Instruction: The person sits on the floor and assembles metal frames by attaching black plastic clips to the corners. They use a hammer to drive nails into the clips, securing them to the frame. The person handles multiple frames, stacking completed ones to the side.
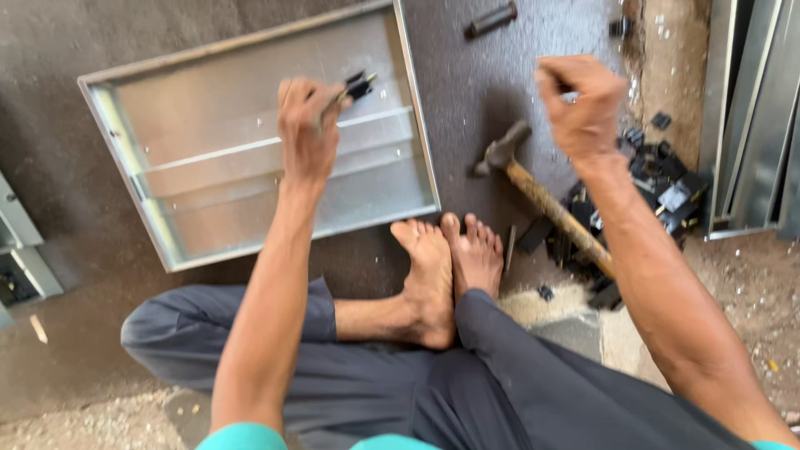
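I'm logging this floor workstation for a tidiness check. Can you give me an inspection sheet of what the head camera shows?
Surface: dark mat on the ground, sandy dirt at its edges.
Job's things: shallow galvanised metal tray lying flat on the mat; small black part with a metal pin held over it.
Clutter: wooden-handled hammer lying on the mat; heap of small black parts beside it; dark cylinder at the top.
Grippers: left hand pinches the small part; right hand is raised and closed, contents blurred.
Cables: nothing seen.
Surroundings: metal sheets stacked at right; the person sits with bare feet by the tray.
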